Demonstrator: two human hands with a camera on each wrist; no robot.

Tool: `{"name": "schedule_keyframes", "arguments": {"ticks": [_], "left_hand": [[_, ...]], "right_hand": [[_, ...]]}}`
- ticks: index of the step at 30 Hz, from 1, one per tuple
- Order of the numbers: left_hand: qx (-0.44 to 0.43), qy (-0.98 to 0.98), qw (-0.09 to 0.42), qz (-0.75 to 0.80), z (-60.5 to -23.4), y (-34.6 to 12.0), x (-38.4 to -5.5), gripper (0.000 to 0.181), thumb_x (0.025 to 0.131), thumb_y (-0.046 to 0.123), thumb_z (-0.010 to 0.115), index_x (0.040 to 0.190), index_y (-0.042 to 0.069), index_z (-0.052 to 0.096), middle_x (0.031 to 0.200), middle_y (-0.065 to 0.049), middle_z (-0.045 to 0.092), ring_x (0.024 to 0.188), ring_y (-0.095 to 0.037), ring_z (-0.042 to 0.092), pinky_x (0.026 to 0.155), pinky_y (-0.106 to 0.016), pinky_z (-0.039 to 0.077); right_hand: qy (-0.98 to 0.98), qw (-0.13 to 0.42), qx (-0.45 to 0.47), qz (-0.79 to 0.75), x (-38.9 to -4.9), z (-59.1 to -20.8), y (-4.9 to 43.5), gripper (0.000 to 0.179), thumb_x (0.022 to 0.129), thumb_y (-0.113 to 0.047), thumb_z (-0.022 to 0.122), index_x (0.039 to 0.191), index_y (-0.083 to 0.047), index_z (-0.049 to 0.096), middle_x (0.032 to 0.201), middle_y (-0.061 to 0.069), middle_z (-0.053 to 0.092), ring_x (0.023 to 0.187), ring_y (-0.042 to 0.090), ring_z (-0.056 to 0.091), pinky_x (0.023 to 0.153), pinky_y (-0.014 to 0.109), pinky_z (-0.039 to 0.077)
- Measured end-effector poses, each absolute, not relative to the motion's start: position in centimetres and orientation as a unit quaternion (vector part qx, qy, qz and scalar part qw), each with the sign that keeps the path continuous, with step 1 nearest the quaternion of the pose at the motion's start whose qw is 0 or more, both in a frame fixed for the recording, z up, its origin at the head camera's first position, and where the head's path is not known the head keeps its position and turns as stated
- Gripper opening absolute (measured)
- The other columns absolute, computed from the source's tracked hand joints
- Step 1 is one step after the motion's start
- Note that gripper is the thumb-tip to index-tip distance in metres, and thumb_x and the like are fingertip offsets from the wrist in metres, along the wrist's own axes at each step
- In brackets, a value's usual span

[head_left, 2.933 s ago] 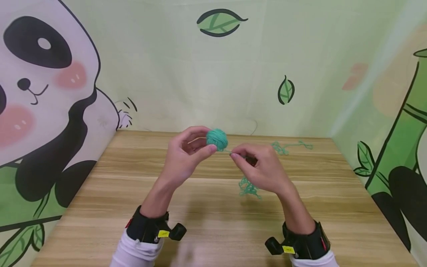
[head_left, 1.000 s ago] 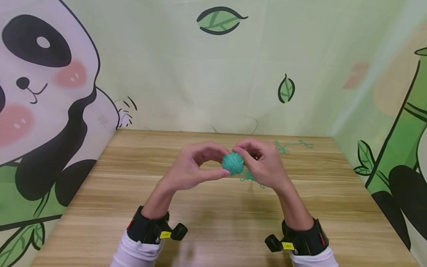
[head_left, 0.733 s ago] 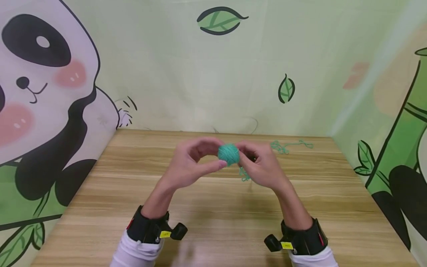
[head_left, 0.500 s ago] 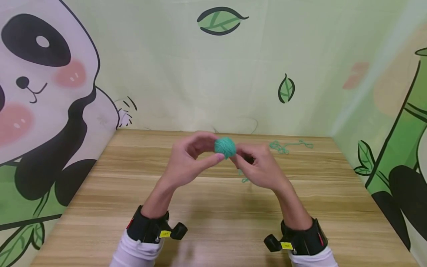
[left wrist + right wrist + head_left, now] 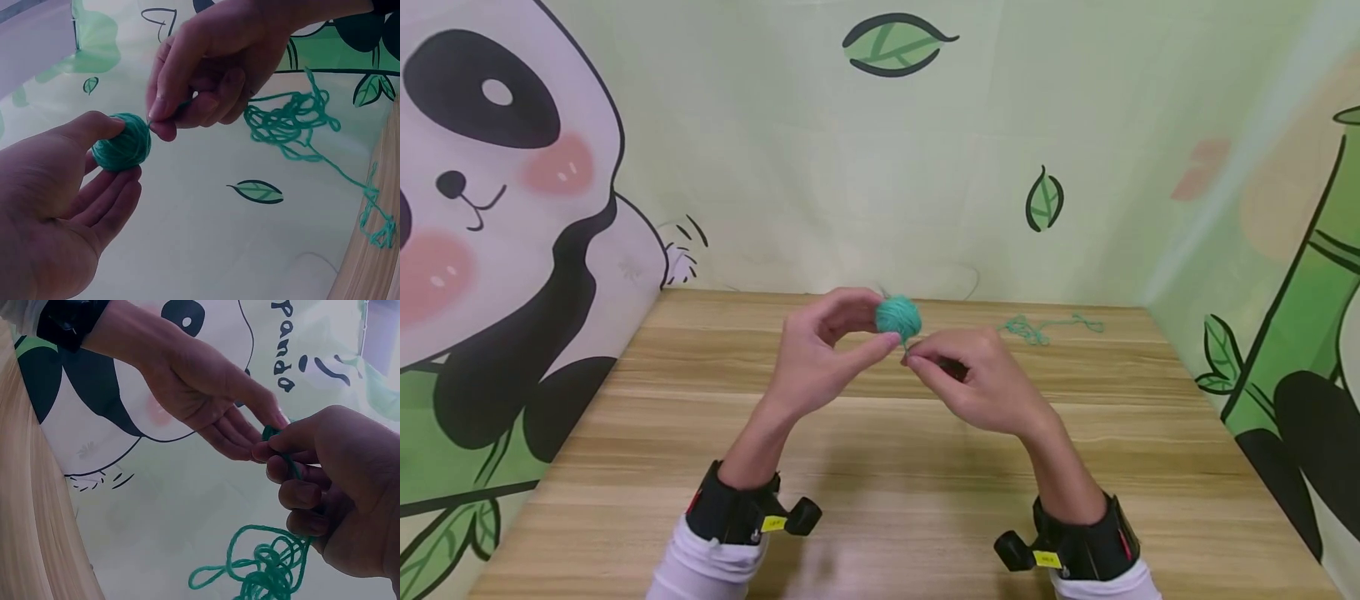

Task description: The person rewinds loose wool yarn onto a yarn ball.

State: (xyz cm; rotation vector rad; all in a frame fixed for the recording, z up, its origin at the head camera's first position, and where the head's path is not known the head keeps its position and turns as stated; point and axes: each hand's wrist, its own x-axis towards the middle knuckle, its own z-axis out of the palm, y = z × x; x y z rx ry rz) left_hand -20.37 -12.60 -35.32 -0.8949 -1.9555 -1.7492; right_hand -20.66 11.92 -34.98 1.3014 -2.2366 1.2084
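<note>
A small ball of teal yarn [image 5: 898, 317] is held up above the table between the thumb and fingers of my left hand [image 5: 814, 360]. My right hand [image 5: 988, 379] pinches the strand just below and right of the ball, with its other fingers curled. In the left wrist view a short bit of yarn runs from the wound ball [image 5: 122, 147] to the right fingertips. A loose tangle of yarn [image 5: 290, 119] hangs from the right hand there. The right wrist view shows the same tangle [image 5: 269, 565] under that hand, while the ball is mostly hidden behind the fingers.
More loose yarn [image 5: 1028, 328] lies near the back edge of the wooden table [image 5: 895, 492], trailing to the right. Behind the table stands a pale green backdrop [image 5: 775, 167] with a panda and leaves. Each wrist wears a black strap with a small camera.
The ball has moved up and left with my left hand over the last second. My right hand has gone from the ball's upper right side to below it. The hanging tangle has passed out of head view.
</note>
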Motion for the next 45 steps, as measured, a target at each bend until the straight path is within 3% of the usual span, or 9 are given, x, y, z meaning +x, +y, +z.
{"name": "schedule_keyframes", "arguments": {"ticks": [10, 20, 25, 27, 31, 37, 45], "left_hand": [[-0.331, -0.722, 0.194, -0.575, -35.6, -12.6, -20.6, 0.041, 0.09, -0.004, 0.091, 0.129, 0.001, 0.078, 0.117, -0.014, 0.085, 0.1, -0.019, 0.084, 0.098, -0.036, 0.071], [-0.35, -0.744, 0.16, -0.546, -35.6, -12.7, -20.5, 0.038, 0.092, 0.001, 0.092, 0.128, 0.006, 0.079, 0.119, -0.009, 0.085, 0.103, -0.019, 0.083, 0.099, -0.037, 0.07], [-0.359, -0.752, 0.139, -0.535, -35.5, -12.7, -20.3, 0.036, 0.091, 0.002, 0.094, 0.124, 0.006, 0.081, 0.119, -0.008, 0.085, 0.102, -0.017, 0.083, 0.101, -0.036, 0.07], [-0.365, -0.752, 0.126, -0.534, -35.5, -12.7, -20.3, 0.035, 0.091, 0.002, 0.094, 0.123, 0.006, 0.081, 0.118, -0.008, 0.084, 0.102, -0.017, 0.083, 0.1, -0.036, 0.07], [-0.381, -0.743, 0.089, -0.543, -35.3, -12.8, -20.1, 0.035, 0.091, 0.001, 0.093, 0.123, 0.006, 0.081, 0.118, -0.009, 0.084, 0.103, -0.018, 0.083, 0.101, -0.038, 0.07], [-0.412, -0.715, 0.036, -0.564, -35.2, -12.9, -19.8, 0.037, 0.091, -0.004, 0.091, 0.125, 0.003, 0.079, 0.122, -0.013, 0.083, 0.107, -0.02, 0.081, 0.103, -0.038, 0.069], [-0.422, -0.69, 0.019, -0.588, -35.0, -12.9, -19.6, 0.039, 0.09, -0.011, 0.088, 0.127, -0.002, 0.077, 0.124, -0.02, 0.081, 0.11, -0.018, 0.08, 0.104, -0.038, 0.069]], "right_hand": [[-0.758, 0.127, 0.438, 0.467, -19.8, -34.2, 12.4, 0.015, 0.102, 0.006, 0.074, 0.106, -0.005, 0.084, 0.07, -0.001, 0.058, 0.058, 0.005, 0.046, 0.051, 0.019, 0.038], [-0.711, 0.156, 0.441, 0.524, -19.7, -34.2, 12.6, 0.017, 0.102, 0.013, 0.071, 0.106, -0.001, 0.081, 0.073, 0.003, 0.06, 0.056, 0.008, 0.042, 0.048, 0.022, 0.036], [-0.701, 0.178, 0.429, 0.542, -19.7, -34.2, 12.7, 0.009, 0.103, 0.009, 0.072, 0.105, 0.003, 0.079, 0.076, 0.004, 0.066, 0.058, 0.008, 0.046, 0.049, 0.021, 0.04], [-0.701, 0.187, 0.421, 0.545, -19.7, -34.2, 12.7, 0.005, 0.105, 0.003, 0.074, 0.102, 0.005, 0.077, 0.077, 0.005, 0.069, 0.059, 0.008, 0.048, 0.051, 0.021, 0.042], [-0.707, 0.195, 0.408, 0.544, -19.7, -34.1, 12.7, 0.016, 0.108, -0.004, 0.075, 0.099, 0.008, 0.073, 0.077, 0.01, 0.07, 0.062, 0.006, 0.05, 0.053, 0.02, 0.043], [-0.722, 0.187, 0.395, 0.536, -20.1, -34.3, 12.5, 0.005, 0.104, 0.004, 0.076, 0.099, 0.005, 0.075, 0.08, 0.012, 0.074, 0.063, 0.004, 0.053, 0.055, 0.018, 0.044], [-0.717, 0.179, 0.402, 0.541, -21.1, -35.1, 12.3, 0.006, 0.105, 0.006, 0.074, 0.101, 0.003, 0.076, 0.082, 0.012, 0.075, 0.064, 0.003, 0.056, 0.056, 0.017, 0.048]]}}
